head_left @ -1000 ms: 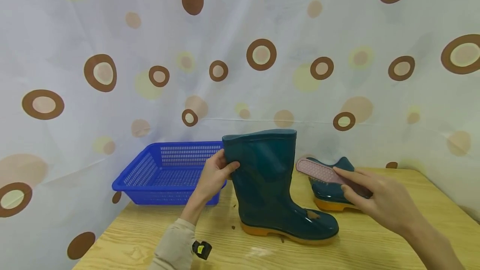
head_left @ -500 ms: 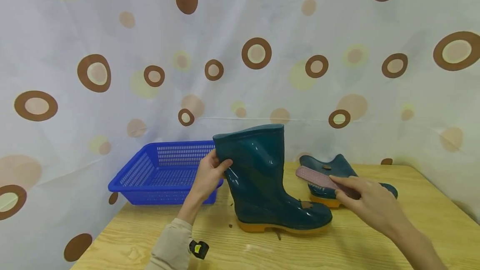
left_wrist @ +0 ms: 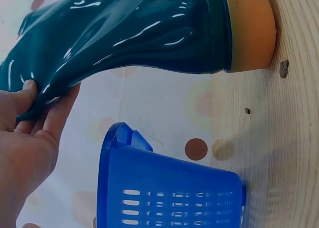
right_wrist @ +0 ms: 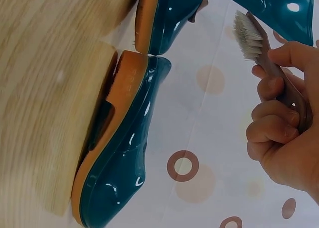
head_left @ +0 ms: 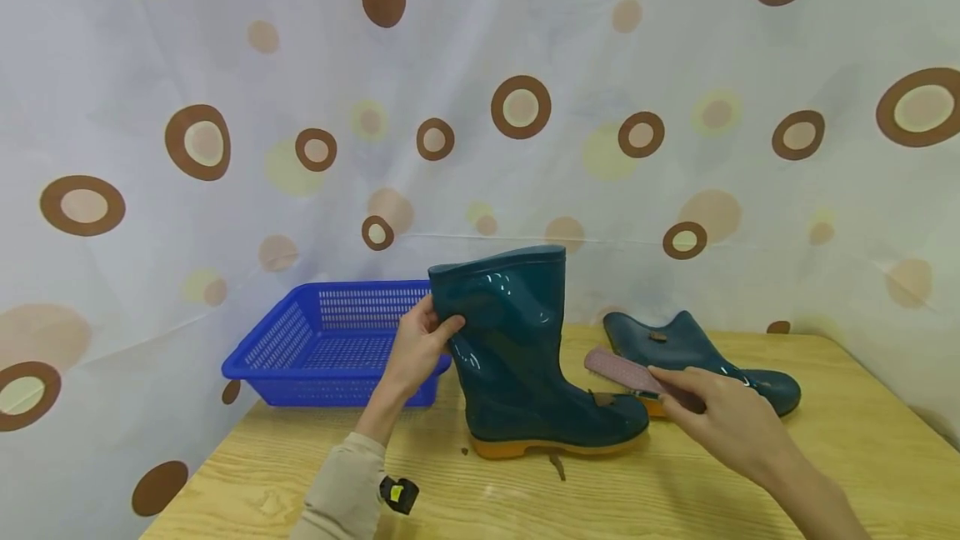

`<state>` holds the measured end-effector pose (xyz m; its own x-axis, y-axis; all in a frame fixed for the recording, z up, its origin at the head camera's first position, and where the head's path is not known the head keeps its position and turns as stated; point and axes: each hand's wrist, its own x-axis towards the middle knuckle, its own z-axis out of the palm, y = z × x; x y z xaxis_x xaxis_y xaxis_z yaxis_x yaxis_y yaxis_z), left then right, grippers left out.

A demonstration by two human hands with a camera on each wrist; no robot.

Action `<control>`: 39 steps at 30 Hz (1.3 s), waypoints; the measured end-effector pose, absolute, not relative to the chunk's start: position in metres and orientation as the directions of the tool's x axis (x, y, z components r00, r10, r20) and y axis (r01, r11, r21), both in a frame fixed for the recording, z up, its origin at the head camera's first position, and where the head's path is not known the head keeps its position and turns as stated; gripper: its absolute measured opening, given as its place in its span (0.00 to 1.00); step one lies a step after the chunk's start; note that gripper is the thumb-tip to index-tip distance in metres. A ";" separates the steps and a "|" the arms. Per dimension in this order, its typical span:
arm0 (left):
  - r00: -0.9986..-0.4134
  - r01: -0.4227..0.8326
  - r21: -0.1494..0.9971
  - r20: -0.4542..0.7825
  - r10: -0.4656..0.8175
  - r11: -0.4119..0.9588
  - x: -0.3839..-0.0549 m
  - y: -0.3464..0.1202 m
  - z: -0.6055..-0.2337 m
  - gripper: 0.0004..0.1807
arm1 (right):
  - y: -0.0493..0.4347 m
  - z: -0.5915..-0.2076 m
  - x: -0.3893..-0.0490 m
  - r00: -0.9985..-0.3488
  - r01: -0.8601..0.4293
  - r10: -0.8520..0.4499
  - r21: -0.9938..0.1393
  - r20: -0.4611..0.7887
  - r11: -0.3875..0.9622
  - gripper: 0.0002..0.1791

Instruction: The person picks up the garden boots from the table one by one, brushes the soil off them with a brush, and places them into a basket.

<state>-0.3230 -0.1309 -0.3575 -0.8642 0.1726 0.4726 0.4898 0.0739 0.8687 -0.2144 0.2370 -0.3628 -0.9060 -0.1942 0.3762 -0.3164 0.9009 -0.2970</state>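
Observation:
A dark teal rubber boot [head_left: 510, 357] with an orange sole stands on the table, a brown smear of dirt [head_left: 604, 399] on its toe. My left hand [head_left: 418, 347] grips the back of its shaft near the top; in the left wrist view the rubber creases beside the thumb. My right hand [head_left: 731, 423] holds a pinkish scrub brush [head_left: 624, 371] by its handle, above and right of the boot's toe. Pale bristles [right_wrist: 247, 36] show in the right wrist view, apart from the boot. There the right fingers curl round the handle.
A second teal boot [head_left: 675, 344] lies behind my right hand, with a brown lump [head_left: 657, 337] on its shaft. At the back left stands a blue plastic basket [head_left: 337, 386]. Brown crumbs [head_left: 557, 467] lie on the wooden table [head_left: 300, 473]. A dotted curtain [head_left: 480, 40] hangs behind.
The brush in my right hand has come down and slightly left towards the boot's toe. The held boot has shifted a little left and back, uncovering a brown crumb in front of it.

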 end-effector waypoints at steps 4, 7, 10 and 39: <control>-0.865 0.492 0.866 0.474 0.166 0.089 -0.322 -0.129 -0.358 0.16 | 0.234 -0.367 -0.216 -0.909 -0.320 -0.203 -0.296 0.363 0.900 0.21; -0.865 0.492 0.865 0.472 0.171 0.102 -0.322 -0.127 -0.359 0.17 | 0.233 -0.369 -0.216 -0.911 -0.324 -0.210 -0.299 0.355 0.898 0.22; -0.865 0.492 0.864 0.472 0.170 0.110 -0.322 -0.126 -0.359 0.17 | 0.231 -0.372 -0.217 -0.913 -0.334 -0.224 -0.309 0.341 0.890 0.22; -0.880 0.471 0.873 0.456 0.133 0.125 -0.322 -0.127 -0.357 0.18 | 0.231 -0.377 -0.217 -0.949 -0.247 -0.197 -0.195 0.245 0.949 0.22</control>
